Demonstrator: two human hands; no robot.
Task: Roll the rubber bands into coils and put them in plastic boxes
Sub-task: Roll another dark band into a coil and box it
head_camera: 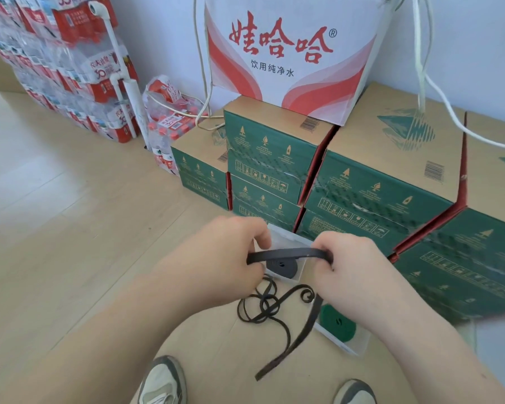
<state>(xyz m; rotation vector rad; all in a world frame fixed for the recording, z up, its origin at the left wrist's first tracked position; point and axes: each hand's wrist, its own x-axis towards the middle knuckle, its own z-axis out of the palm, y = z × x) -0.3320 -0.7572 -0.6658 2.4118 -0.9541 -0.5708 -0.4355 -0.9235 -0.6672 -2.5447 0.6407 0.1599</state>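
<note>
**A:** Where is the band?

**B:** A stretch of the black band (286,253) spans both hands, just above a clear plastic box (286,234) that has a black coil (283,266) in it. More band lies in a loose tangle (263,307) on the cardboard (216,345) below. I can't tell if it is all one piece.

**A:** And the fingers?

**B:** The left hand (216,258) has its fingers curled round one end of the span. The right hand (359,266) pinches the other end between thumb and bent fingers.

**A:** How do you think it will handle?

**B:** It looks light, flat and floppy, with some spring in it. One free end (306,295) curls by itself, so a finished coil may unwind if it is let go. Rubber should grip skin rather than slip.

**A:** Where would you take hold?

**B:** I'd pinch across the flat faces near an end and start a tight turn there. The other hand feeds the band in flat. The tangle could snag and twist it.

**A:** Is there another box?

**B:** Yes, a second box (350,345) sits beside the right forearm and holds a green coil (337,322).
</note>
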